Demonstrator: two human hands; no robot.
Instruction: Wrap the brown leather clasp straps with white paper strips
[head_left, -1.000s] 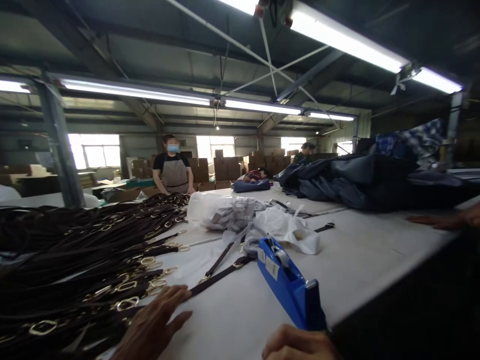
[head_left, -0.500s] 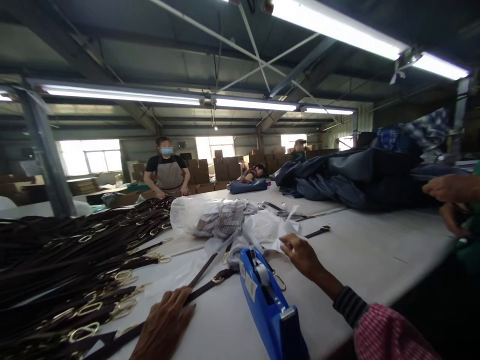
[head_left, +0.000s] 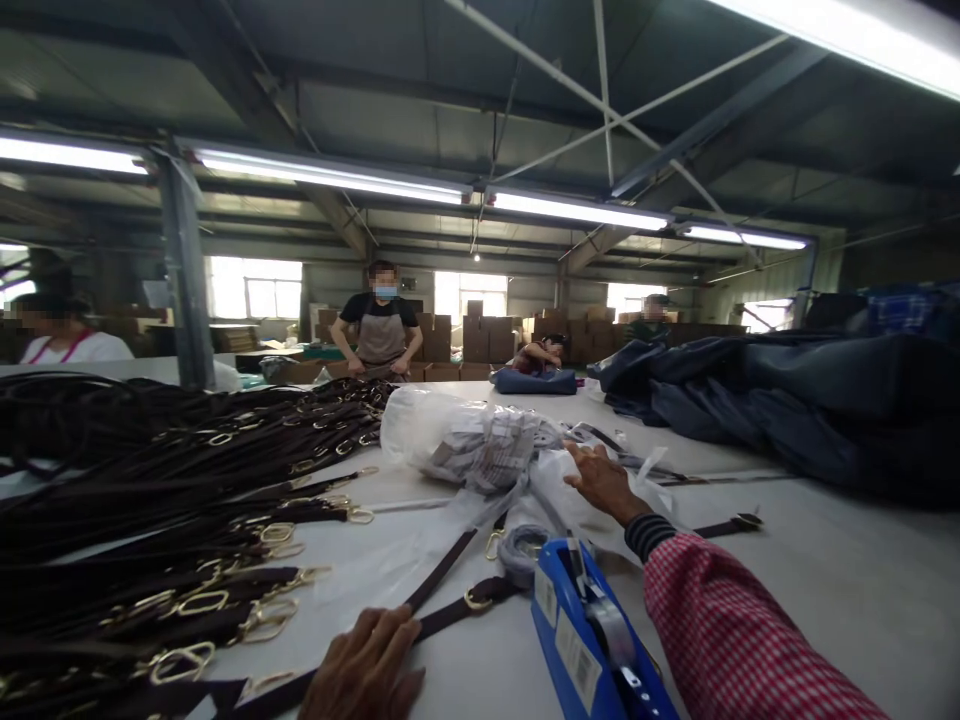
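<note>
Strap (head_left: 441, 621), wide and dark brown, runs diagonally across the pale table (head_left: 810, 590) I watch from afar, and the left hand (head_left: 364, 665) lies over it at the bottom of my view. I see its fingers stretched forward and close together on top, where a narrower strap (head_left: 442, 570) meets the wide one; whether they grip or only press, I cannot tell. A metal buckle (head_left: 471, 606) sits on the wide strap, ahead of the hand.

Farther out I have the right hand (head_left: 606, 487), in a red checked sleeve (head_left: 720, 600), reaching over white wrapping (head_left: 553, 482). Its fingers are half bent and slightly parted; I cannot make out whether the tips have hold of anything. Just beside them, to the left, is a clear plastic bag (head_left: 409, 430) holding pale printed pieces (head_left: 487, 450).

Between the two hands I see a grey coil (head_left: 516, 552) and, nearer, a blue tape dispenser (head_left: 559, 625), cut off at the lower edge. Heaped dark straps (head_left: 112, 480) cover the table's left side; dark blue material (head_left: 750, 400) is piled at the right. Across the table stands a person in an apron (head_left: 382, 340).
</note>
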